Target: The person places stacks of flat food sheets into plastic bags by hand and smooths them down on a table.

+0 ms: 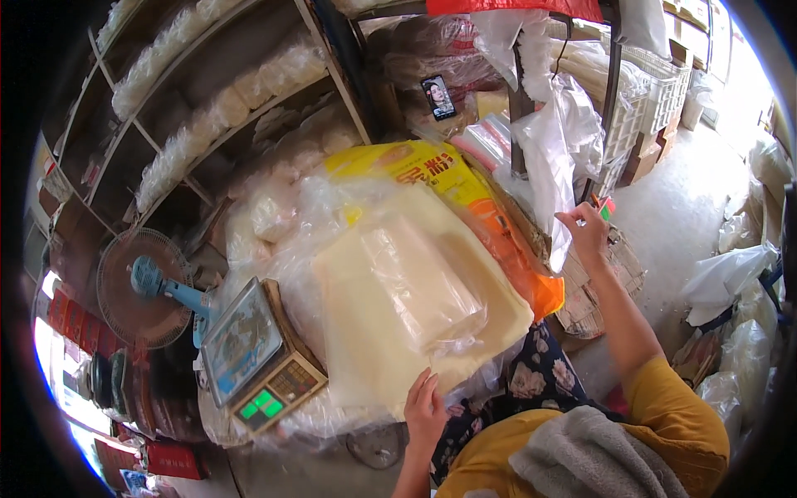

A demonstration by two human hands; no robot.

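A clear plastic bag packed with pale flat sheets (423, 286) lies on a larger stack of cream-coloured sheets (355, 336). My left hand (426, 401) is at the near edge of that stack, fingers together and slightly bent, with nothing seen gripped in it. Off to the right, my right hand (585, 230) is raised beside hanging white plastic bags (551, 162), thumb and index finger pinched at their edge; whether they hold the film cannot be told. Beneath the stack lies a yellow and orange printed sack (461, 174).
A digital scale (246, 342) with a metal pan stands left of the stack, a blue fan (149, 280) behind it. Bagged goods fill the shelves (249, 118). A phone (439, 98) lies at the back. Flattened cardboard (579, 311) and white crates (660, 93) are at right.
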